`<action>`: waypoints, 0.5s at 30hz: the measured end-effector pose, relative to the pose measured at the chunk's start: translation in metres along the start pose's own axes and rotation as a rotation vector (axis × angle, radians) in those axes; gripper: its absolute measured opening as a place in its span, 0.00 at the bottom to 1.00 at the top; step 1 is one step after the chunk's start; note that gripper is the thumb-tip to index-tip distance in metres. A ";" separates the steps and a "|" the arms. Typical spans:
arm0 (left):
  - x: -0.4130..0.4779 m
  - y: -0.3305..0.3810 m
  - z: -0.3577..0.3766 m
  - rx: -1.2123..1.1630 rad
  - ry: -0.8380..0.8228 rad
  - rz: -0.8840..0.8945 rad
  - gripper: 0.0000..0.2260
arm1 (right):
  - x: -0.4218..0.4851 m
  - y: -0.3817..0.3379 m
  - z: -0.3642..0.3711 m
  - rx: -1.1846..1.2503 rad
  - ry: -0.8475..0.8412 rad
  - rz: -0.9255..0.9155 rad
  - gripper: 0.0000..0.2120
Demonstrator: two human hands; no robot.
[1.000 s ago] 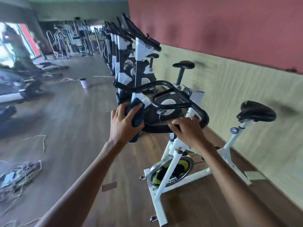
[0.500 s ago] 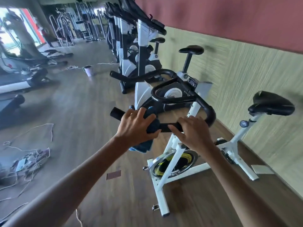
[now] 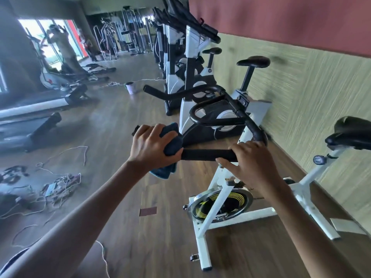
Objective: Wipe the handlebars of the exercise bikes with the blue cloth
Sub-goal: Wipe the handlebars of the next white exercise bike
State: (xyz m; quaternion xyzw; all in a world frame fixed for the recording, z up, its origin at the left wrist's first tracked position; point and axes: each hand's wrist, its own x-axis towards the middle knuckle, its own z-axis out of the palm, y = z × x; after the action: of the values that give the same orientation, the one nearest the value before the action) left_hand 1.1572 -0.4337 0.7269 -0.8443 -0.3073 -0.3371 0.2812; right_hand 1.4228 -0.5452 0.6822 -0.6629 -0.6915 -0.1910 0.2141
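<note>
A white exercise bike [image 3: 218, 199] with a yellow-striped flywheel stands in front of me. Its black handlebar [image 3: 206, 154] has a near arm running left to right. My left hand [image 3: 152, 149] presses the blue cloth [image 3: 172, 145] around the left end of that arm; a cloth corner hangs below. My right hand [image 3: 253, 163] grips the same arm further right, near the bend. The black saddle [image 3: 351, 133] is at the right.
More exercise bikes [image 3: 186, 77] line the wall beyond. Loose cables and a power strip [image 3: 54, 187] lie on the wooden floor at left, with treadmills [image 3: 30, 115] behind. A small bucket [image 3: 130, 87] stands on the floor. A person [image 3: 62, 47] stands far back left.
My left hand with the cloth has slid from the bar's far curved part onto the near arm's left end. The right hand has stayed gripping the bar. The view has shifted downward.
</note>
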 end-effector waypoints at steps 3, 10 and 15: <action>0.003 -0.009 -0.004 0.030 -0.020 0.097 0.18 | -0.001 0.001 0.001 0.054 0.005 0.000 0.27; 0.003 -0.024 -0.008 0.006 0.064 -0.011 0.17 | -0.004 0.001 0.003 0.078 -0.012 0.010 0.24; 0.001 0.027 0.013 0.030 -0.026 0.016 0.18 | -0.003 0.000 0.002 0.072 -0.006 0.021 0.23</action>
State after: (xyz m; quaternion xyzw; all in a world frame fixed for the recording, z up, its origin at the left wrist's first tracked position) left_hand 1.1820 -0.4418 0.7126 -0.8468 -0.3090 -0.3192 0.2924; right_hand 1.4227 -0.5468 0.6787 -0.6626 -0.6916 -0.1619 0.2378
